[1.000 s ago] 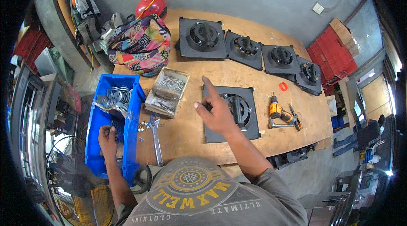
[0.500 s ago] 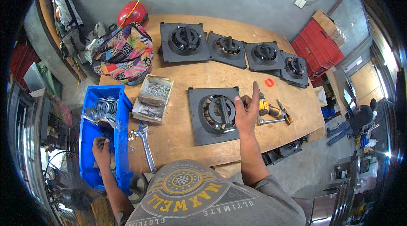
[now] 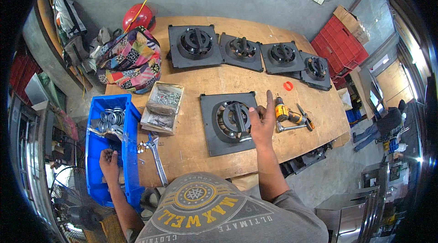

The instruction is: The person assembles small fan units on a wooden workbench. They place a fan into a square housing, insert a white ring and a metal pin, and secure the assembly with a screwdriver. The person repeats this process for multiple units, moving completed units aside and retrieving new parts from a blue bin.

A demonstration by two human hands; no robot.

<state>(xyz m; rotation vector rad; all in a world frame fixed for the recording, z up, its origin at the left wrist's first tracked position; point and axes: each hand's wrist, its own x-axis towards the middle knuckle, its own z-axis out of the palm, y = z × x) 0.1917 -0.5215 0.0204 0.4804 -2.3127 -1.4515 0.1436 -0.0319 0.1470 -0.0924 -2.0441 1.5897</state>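
Note:
My left hand [image 3: 108, 162] is inside the front part of a blue bin [image 3: 91, 145], its fingers curled; what lies between them is too small and dark to make out. In the back of that bin are several grey round metal discs [image 3: 112, 119]. My right hand [image 3: 263, 126] is raised over the right edge of a black square plate with a round ribbed centre [image 3: 211, 138]. Its index finger points up and the thumb stands apart, with nothing seen in the grip. A short silver rod end [image 3: 245, 139] shows beside the wrist.
Several similar black units [image 3: 197, 42] line the table's back. Right of my hand lie a yellow-black drill [image 3: 282, 113], pliers [image 3: 306, 119] and a red ring [image 3: 288, 86]. Screw boxes [image 3: 165, 97], an adjustable wrench [image 3: 157, 158] and a patchwork bag [image 3: 132, 60] are left.
The view has shifted slightly. My left hand stays in the blue bin with a small shift of the fingers, and my right hand remains raised beside the plate.

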